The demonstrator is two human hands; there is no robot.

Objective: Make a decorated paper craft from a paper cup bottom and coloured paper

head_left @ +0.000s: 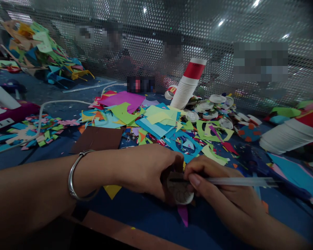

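My left hand (146, 170), with a silver bangle (73, 177) on its wrist, is closed on the edge of a small white disc (184, 198) that looks like a paper cup bottom. Curved dark lines show on the disc. A pen (237, 181) with a clear barrel is pinched in my right hand (219, 184), its dark tip over the disc. Just below the disc lies a purple paper scrap (183, 216). A yellow paper piece (112, 191) shows beneath my left wrist, and a brown paper sheet (97, 139) lies beyond it.
Coloured paper (159, 119) and cut-out scraps cover the table's middle. One tilted paper cup stack (185, 88) stands behind; another cup stack (287, 135) leans at right, near a dark blue tool (279, 177). A purple power strip (15, 114) with a white cable sits left. Perforated metal (146, 41) rises behind.
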